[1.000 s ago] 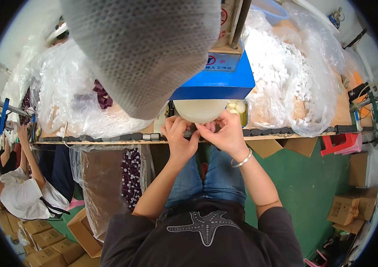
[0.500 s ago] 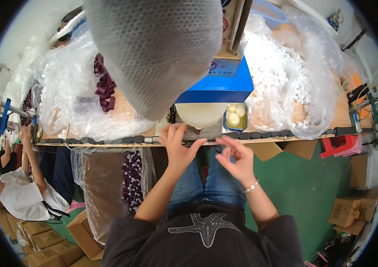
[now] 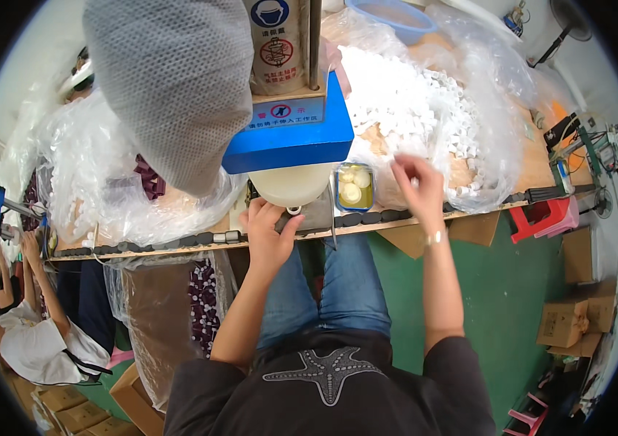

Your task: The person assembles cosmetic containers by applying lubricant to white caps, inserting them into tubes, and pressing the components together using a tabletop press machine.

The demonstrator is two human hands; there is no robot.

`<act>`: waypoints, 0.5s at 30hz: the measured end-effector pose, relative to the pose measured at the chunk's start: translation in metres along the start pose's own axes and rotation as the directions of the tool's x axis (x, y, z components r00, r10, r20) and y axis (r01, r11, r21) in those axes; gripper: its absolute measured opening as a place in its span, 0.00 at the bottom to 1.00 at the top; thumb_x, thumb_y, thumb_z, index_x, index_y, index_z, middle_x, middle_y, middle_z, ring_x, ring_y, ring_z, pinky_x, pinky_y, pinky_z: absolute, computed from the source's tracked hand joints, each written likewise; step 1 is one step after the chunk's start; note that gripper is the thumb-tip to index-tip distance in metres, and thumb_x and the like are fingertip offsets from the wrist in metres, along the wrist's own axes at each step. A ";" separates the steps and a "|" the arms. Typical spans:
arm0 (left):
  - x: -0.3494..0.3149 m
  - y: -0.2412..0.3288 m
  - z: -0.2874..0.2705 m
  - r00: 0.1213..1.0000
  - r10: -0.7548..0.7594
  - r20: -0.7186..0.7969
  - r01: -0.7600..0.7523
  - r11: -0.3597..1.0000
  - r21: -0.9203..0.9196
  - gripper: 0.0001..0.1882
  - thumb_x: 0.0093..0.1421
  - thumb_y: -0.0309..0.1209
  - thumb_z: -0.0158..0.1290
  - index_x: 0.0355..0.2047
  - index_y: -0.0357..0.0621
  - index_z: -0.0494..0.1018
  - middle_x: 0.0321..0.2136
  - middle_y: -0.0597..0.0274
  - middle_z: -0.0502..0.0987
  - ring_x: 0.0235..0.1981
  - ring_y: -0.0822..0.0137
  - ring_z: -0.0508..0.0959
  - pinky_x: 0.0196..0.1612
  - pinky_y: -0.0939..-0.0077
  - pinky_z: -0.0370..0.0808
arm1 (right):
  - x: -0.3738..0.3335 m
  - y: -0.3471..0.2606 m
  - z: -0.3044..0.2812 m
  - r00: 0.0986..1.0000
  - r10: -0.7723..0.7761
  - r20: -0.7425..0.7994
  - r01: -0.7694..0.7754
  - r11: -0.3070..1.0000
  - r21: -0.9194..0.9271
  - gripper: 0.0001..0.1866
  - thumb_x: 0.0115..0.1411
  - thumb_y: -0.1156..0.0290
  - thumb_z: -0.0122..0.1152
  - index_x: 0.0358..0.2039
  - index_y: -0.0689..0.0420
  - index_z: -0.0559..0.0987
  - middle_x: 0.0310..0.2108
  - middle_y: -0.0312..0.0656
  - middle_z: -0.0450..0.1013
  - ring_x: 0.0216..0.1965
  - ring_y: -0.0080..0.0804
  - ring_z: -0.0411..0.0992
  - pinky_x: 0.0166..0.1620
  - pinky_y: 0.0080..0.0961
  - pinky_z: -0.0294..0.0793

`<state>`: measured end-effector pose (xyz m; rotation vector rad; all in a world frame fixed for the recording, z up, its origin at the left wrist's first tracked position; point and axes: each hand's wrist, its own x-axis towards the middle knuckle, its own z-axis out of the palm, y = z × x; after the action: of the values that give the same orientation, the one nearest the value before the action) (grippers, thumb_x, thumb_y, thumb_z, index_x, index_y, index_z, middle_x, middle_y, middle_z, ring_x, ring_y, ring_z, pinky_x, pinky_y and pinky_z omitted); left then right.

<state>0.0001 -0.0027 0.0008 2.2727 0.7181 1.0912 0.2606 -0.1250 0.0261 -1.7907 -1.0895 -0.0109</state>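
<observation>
My left hand (image 3: 269, 231) is at the table's front edge, thumb and fingers closed around a small dark purple piece (image 3: 281, 221). A small white ring (image 3: 294, 211) shows by my thumb tip. Just above hangs the cream dome-shaped pad (image 3: 289, 187) of a blue press head (image 3: 291, 145). My right hand (image 3: 423, 190) is raised over the table to the right, thumb and fingers bent together; anything between them is too small to make out. It is nearest the heap of small white pieces (image 3: 411, 94) lying on clear plastic.
A blue-rimmed tray (image 3: 355, 206) with pale round lumps stands right of the pad. Purple pieces (image 3: 150, 178) lie on plastic to the left. A grey mesh cover (image 3: 171, 87) hangs over the upper left. A box of purple and white pieces (image 3: 203, 305) stands below; a co-worker (image 3: 40, 334) is at far left.
My right hand has moved from beside the left hand, up and right toward the white pieces. My left hand stays under the pad. The whole view has shifted, scene sliding left.
</observation>
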 end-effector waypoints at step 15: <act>-0.122 -0.070 -0.181 0.620 -0.713 0.327 0.214 0.555 0.804 0.12 0.49 0.37 0.62 0.29 0.42 0.79 0.28 0.45 0.78 0.33 0.47 0.78 0.39 0.55 0.75 | 0.095 0.091 0.019 0.863 -0.325 0.386 0.502 0.469 -0.727 0.05 0.50 0.74 0.55 0.30 0.54 0.76 0.34 0.38 0.70 0.40 0.36 0.71 0.36 0.31 0.77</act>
<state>-0.2282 0.0086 -0.0115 2.4873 1.5419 -0.3596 0.3698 -0.0568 -0.0076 -2.2878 -1.8637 -0.7868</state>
